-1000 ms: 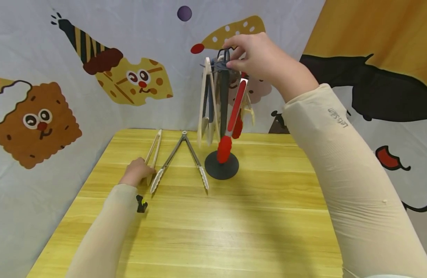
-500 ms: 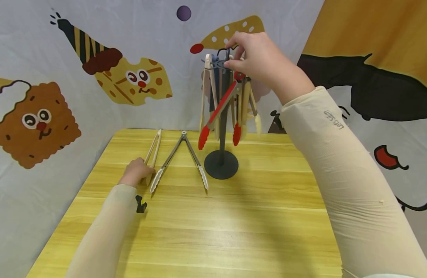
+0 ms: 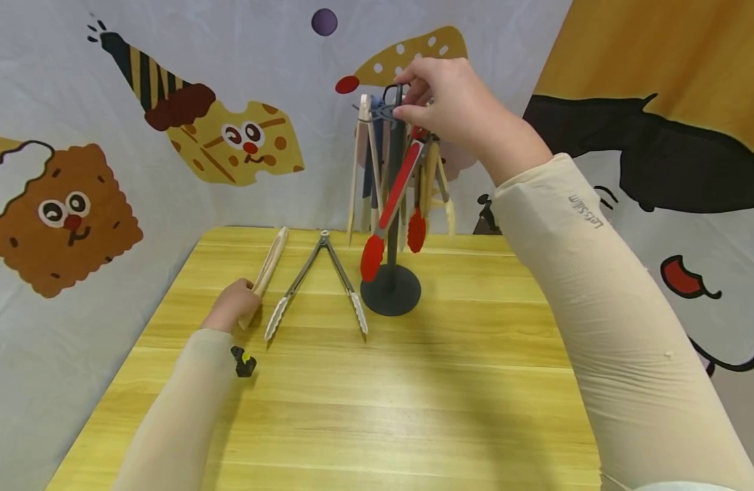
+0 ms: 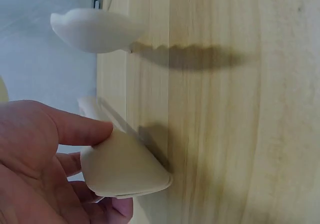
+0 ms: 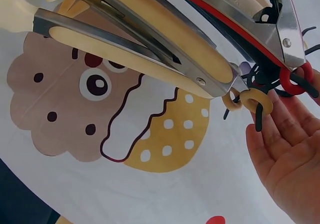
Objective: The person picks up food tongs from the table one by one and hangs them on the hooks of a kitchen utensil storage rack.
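Note:
In the head view my left hand [image 3: 232,305] is at the table's left side and holds pale beige tongs [image 3: 271,262]. The left wrist view shows thumb and fingers squeezing the tongs' arms [image 4: 122,166] together near their broad tips. My right hand [image 3: 447,95] is raised and pinches the hooked top of a black stand [image 3: 392,290]. From its hooks [image 5: 258,119] hang several tongs, among them red-tipped tongs [image 3: 401,181] and beige-handled tongs [image 5: 135,58]. In the right wrist view the fingertips are partly hidden behind the hooks.
Metal tongs with white scalloped tips [image 3: 324,239] lie spread wide on the wooden table [image 3: 414,409], between my left hand and the stand's round base. Close behind the table hangs a cartoon-printed cloth [image 3: 328,150].
The beige tongs in my left hand have gone from spread to pressed together, and that hand has shifted slightly left. The hanging tongs have turned and swung, while the right hand stays at the top.

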